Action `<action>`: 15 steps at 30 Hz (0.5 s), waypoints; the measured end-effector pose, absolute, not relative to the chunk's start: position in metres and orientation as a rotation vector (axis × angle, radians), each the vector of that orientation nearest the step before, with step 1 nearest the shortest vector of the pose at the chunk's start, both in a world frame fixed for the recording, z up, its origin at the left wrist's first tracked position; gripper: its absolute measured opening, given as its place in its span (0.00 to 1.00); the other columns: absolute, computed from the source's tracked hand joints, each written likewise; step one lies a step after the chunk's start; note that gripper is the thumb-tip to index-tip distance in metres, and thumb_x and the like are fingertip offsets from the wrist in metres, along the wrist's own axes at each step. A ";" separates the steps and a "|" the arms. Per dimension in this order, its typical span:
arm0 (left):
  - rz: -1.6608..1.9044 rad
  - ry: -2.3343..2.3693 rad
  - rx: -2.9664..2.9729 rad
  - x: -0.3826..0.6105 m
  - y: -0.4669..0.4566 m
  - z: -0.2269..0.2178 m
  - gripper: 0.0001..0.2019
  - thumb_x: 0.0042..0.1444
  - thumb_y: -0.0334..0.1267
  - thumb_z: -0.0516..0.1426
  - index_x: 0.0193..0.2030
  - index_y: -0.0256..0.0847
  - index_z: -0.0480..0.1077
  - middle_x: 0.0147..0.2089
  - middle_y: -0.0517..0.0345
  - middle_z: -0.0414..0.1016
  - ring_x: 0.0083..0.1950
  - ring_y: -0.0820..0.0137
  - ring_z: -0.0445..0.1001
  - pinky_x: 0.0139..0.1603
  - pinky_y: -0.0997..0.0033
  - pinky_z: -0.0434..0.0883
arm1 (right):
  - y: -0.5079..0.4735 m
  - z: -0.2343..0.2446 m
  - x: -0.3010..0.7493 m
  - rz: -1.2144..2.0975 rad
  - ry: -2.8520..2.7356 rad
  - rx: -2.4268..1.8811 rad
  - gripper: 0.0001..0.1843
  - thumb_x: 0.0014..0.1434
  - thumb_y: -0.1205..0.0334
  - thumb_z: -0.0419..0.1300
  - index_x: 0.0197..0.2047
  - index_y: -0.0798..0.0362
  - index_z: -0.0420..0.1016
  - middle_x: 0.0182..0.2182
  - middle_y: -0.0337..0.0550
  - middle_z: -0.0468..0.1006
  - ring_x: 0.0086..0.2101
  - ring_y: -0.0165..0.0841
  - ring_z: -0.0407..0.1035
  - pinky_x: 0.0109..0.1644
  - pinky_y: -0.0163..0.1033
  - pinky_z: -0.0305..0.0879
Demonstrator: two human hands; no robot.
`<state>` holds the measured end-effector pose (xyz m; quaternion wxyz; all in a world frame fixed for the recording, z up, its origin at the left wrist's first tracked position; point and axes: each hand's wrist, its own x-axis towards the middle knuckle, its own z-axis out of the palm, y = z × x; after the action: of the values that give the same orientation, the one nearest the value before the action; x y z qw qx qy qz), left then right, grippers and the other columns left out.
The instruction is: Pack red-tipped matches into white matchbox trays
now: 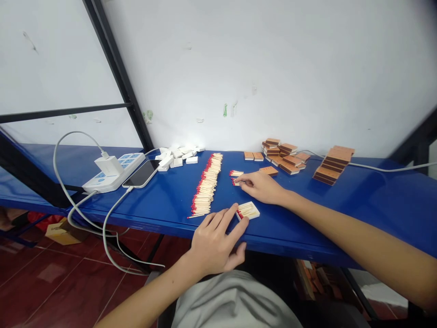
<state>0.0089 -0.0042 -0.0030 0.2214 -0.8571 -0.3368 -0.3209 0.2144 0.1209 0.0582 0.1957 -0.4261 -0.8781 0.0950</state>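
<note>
A small white matchbox tray with red-headed matchsticks in it lies near the table's front edge. My left hand rests beside it with fingers spread, two fingertips touching its left side and near corner. Beyond the tray, my right hand has thumb and index finger closed on a few matchsticks at the table surface. Another small group of matchsticks lies just past those fingers. To the left runs a long row of matchsticks, red heads facing left.
Several white trays are heaped at the back left. Brown matchboxes are piled at the back, with a leaning stack farther right. A phone, a power strip and white cables occupy the left side.
</note>
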 end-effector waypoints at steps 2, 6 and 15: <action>-0.889 -0.926 -2.363 0.009 -0.004 -0.003 0.25 0.56 0.43 0.56 0.61 0.41 0.71 0.65 0.40 0.70 0.55 0.54 0.76 0.51 0.57 0.74 | 0.120 0.059 0.214 0.260 -2.453 -1.214 0.19 0.63 0.64 0.55 0.53 0.52 0.81 0.28 0.40 0.79 0.25 0.31 0.65 0.32 0.36 0.52; -0.891 -0.920 -2.360 0.009 -0.004 -0.003 0.25 0.56 0.43 0.56 0.61 0.41 0.71 0.65 0.39 0.70 0.54 0.54 0.76 0.50 0.57 0.73 | 0.120 0.060 0.213 0.275 -2.478 -1.217 0.18 0.63 0.64 0.55 0.51 0.52 0.82 0.28 0.41 0.79 0.26 0.31 0.65 0.32 0.36 0.52; -0.893 -0.919 -2.369 0.009 -0.003 -0.004 0.25 0.56 0.43 0.56 0.61 0.41 0.71 0.64 0.39 0.71 0.54 0.54 0.75 0.50 0.57 0.73 | 0.120 0.058 0.215 0.307 -2.447 -1.199 0.19 0.64 0.63 0.54 0.53 0.53 0.82 0.28 0.42 0.80 0.26 0.32 0.66 0.32 0.36 0.54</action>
<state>0.0091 -0.0029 -0.0038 0.2224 -0.8575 -0.3328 -0.3231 0.2145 0.1200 0.0581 0.1984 -0.4287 -0.8746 0.1096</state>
